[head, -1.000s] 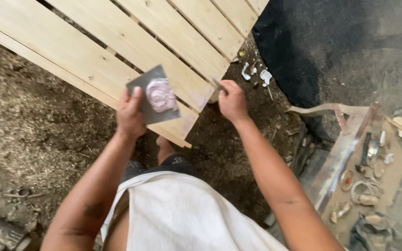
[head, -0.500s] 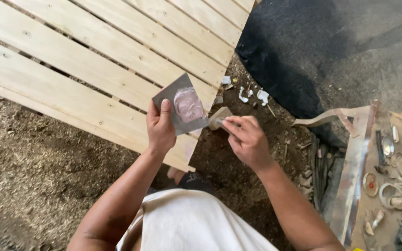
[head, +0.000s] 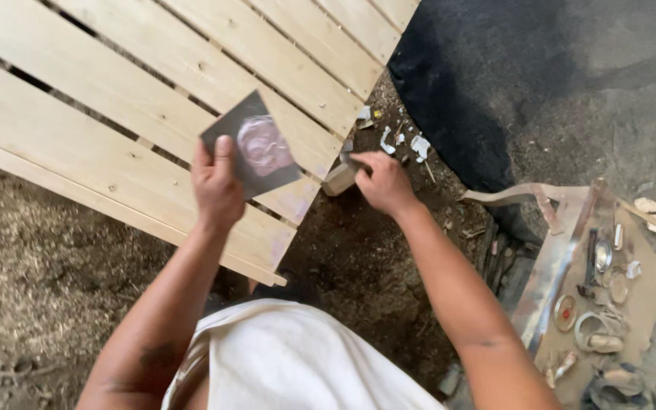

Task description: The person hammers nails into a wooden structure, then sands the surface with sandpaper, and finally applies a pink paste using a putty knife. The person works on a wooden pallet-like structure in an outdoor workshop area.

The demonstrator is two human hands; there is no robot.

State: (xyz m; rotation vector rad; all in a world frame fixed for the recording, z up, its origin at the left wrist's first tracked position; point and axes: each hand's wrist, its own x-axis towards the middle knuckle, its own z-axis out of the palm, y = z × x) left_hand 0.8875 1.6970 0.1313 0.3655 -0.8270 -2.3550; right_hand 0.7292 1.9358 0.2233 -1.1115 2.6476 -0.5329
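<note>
My left hand (head: 218, 186) holds up a dark square plate (head: 252, 144) with a pale pinkish lump of paste on its face, tilted over the slatted wooden panel (head: 115, 99). My right hand (head: 383, 181) grips a small putty knife (head: 341, 177) whose blade rests at the panel's near right edge, where a pinkish smear shows on the wood. The two hands are about a hand's width apart.
The pale wooden panel lies on a floor covered in sawdust (head: 32, 258). A black sheet (head: 480, 83) covers the ground at the upper right. Paper scraps (head: 400, 140) lie beside the panel. A low board (head: 601, 304) at the right carries several small tools and lids.
My left hand has lifted the plate up and leftward. My right hand has dropped the knife to the panel's edge. The view has shifted slightly.
</note>
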